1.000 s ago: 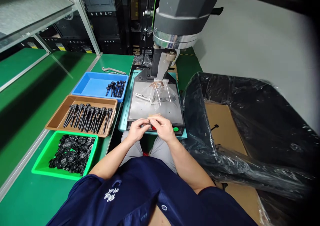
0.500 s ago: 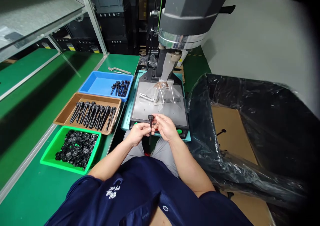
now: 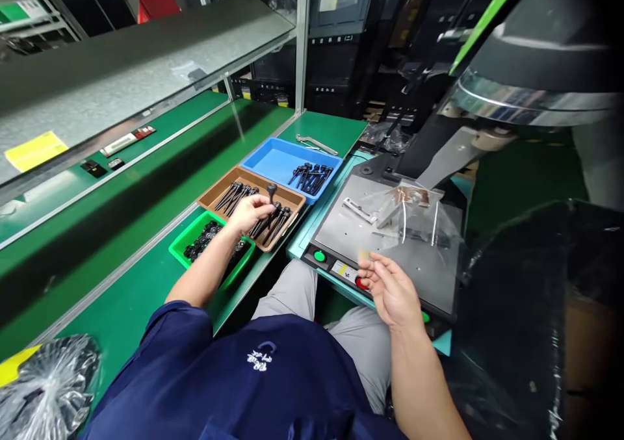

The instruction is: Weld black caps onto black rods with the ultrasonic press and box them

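My left hand (image 3: 249,211) is over the brown tray (image 3: 214,195) of long black pins, closed on one black pin (image 3: 271,190) whose round head sticks up above my fingers. My right hand (image 3: 390,289) hovers in front of the machine's grey base plate (image 3: 351,229), just above the red button (image 3: 361,283); its fingers are loosely curled and apart, with nothing in them. A clear plastic film (image 3: 409,209) lies on the plate under the press head (image 3: 531,82).
A blue tray (image 3: 273,160) with several black pins sits behind the brown one, a green tray (image 3: 188,245) of small black parts in front. A wrench (image 3: 316,144) lies on the green bench. A black-lined box (image 3: 536,310) stands at right. A plastic bag (image 3: 43,388) lies bottom left.
The view has swung left. My left hand has carried the black pin from in front of me to the brown tray. My right hand has let go and stays by the buttons.
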